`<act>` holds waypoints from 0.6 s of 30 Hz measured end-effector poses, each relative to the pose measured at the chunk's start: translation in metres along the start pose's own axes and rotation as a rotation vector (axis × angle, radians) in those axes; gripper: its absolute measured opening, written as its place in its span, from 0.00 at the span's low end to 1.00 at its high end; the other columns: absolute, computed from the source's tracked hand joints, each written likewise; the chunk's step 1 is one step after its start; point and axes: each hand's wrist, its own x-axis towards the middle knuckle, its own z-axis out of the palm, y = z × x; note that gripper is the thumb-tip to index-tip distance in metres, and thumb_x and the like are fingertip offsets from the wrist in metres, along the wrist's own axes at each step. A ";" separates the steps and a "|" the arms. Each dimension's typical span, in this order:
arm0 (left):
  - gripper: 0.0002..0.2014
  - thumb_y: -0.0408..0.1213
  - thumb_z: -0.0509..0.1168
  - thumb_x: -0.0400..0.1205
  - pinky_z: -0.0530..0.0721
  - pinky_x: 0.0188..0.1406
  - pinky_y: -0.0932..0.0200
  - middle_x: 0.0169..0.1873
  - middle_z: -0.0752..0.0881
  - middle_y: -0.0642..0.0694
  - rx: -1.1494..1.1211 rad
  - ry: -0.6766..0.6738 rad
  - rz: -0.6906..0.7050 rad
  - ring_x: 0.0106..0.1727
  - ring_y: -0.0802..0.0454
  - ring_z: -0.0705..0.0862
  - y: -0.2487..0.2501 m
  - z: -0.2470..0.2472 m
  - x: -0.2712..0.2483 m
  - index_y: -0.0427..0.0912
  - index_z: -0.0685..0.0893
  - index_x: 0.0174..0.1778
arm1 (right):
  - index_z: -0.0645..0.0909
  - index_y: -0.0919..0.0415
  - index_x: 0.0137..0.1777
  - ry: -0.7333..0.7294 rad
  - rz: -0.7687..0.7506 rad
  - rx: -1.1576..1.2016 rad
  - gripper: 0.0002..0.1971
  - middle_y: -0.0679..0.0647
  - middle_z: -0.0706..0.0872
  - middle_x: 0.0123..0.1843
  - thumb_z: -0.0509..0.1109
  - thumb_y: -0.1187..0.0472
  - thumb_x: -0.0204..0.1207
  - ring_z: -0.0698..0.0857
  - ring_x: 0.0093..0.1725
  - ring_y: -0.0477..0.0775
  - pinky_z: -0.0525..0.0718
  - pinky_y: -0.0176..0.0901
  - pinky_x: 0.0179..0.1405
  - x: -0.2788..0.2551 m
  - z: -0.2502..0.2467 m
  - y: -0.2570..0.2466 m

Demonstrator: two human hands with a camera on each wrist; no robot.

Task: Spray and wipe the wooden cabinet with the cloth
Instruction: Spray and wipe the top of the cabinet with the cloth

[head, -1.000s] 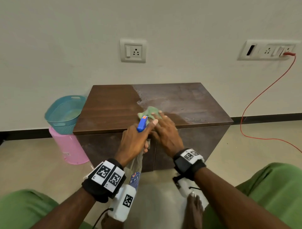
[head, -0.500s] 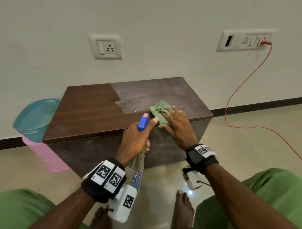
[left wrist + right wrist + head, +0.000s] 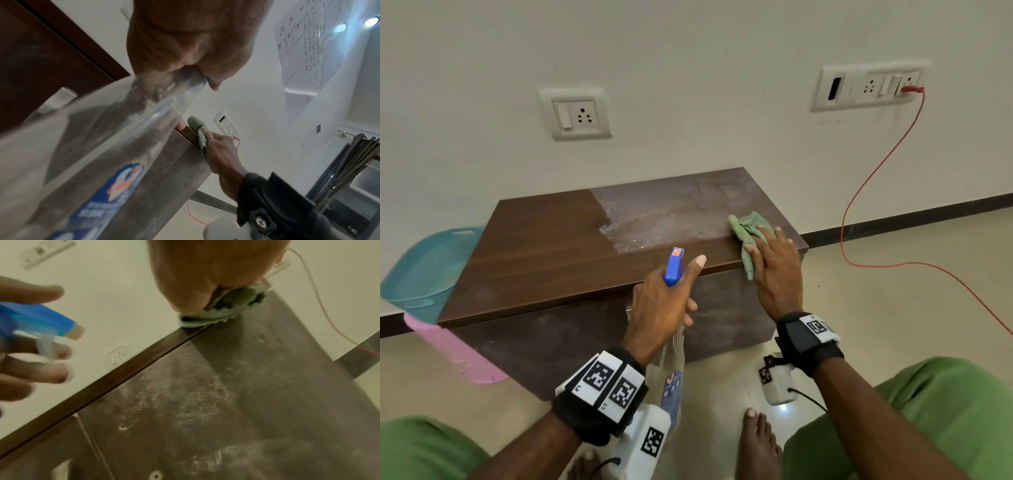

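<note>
The dark wooden cabinet (image 3: 551, 253) stands against the wall; the right half of its top is dull and smeared, the left half darker. A green cloth (image 3: 748, 226) lies at the top's front right edge and hangs over it. My right hand (image 3: 774, 267) lies flat on the cloth, fingers straight, pressing it down. In the right wrist view the palm (image 3: 205, 272) covers the cloth (image 3: 226, 311) above the streaked cabinet front (image 3: 226, 402). My left hand (image 3: 664, 301) grips a clear spray bottle (image 3: 671, 359) by the neck, blue nozzle (image 3: 674, 265) pointing at the cabinet.
A teal basket (image 3: 424, 267) sits on a pink bin (image 3: 455, 349) left of the cabinet. A red cable (image 3: 876, 205) runs from the wall socket (image 3: 869, 85) to the floor on the right. My bare foot (image 3: 756, 442) and green-clad knees are in front.
My right hand has slid the cloth along the front edge from the middle to the right corner. My left hand holds the bottle in much the same place.
</note>
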 end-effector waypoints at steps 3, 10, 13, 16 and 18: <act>0.33 0.68 0.61 0.81 0.89 0.48 0.50 0.31 0.92 0.42 0.015 0.035 -0.008 0.23 0.52 0.89 0.003 -0.001 -0.001 0.37 0.88 0.43 | 0.73 0.51 0.78 -0.021 0.003 -0.068 0.22 0.52 0.73 0.80 0.49 0.53 0.87 0.65 0.82 0.62 0.64 0.63 0.79 -0.003 0.009 -0.037; 0.31 0.67 0.59 0.82 0.88 0.51 0.52 0.25 0.91 0.43 0.040 0.034 -0.016 0.23 0.54 0.90 0.012 0.002 0.007 0.40 0.89 0.38 | 0.71 0.54 0.79 -0.256 -0.476 0.035 0.24 0.54 0.73 0.80 0.50 0.52 0.86 0.65 0.83 0.59 0.62 0.57 0.82 -0.003 0.015 -0.050; 0.34 0.67 0.61 0.81 0.89 0.48 0.52 0.29 0.91 0.45 0.022 0.015 -0.007 0.21 0.53 0.89 0.014 0.008 0.009 0.35 0.90 0.37 | 0.71 0.53 0.79 -0.167 -0.265 -0.018 0.24 0.52 0.73 0.80 0.48 0.50 0.87 0.68 0.81 0.58 0.63 0.60 0.80 0.010 -0.002 -0.001; 0.36 0.66 0.61 0.82 0.89 0.41 0.58 0.32 0.91 0.40 0.012 -0.008 -0.001 0.21 0.52 0.89 0.016 0.013 0.010 0.30 0.89 0.41 | 0.76 0.57 0.75 -0.073 0.044 -0.151 0.25 0.56 0.74 0.78 0.45 0.51 0.86 0.70 0.77 0.63 0.69 0.65 0.75 0.020 -0.013 0.019; 0.36 0.67 0.61 0.81 0.87 0.37 0.62 0.32 0.91 0.39 0.020 -0.024 -0.003 0.21 0.53 0.89 0.018 0.014 0.009 0.30 0.89 0.42 | 0.76 0.59 0.74 -0.066 0.193 -0.224 0.22 0.58 0.72 0.79 0.50 0.54 0.87 0.68 0.77 0.66 0.67 0.66 0.76 0.021 -0.008 0.001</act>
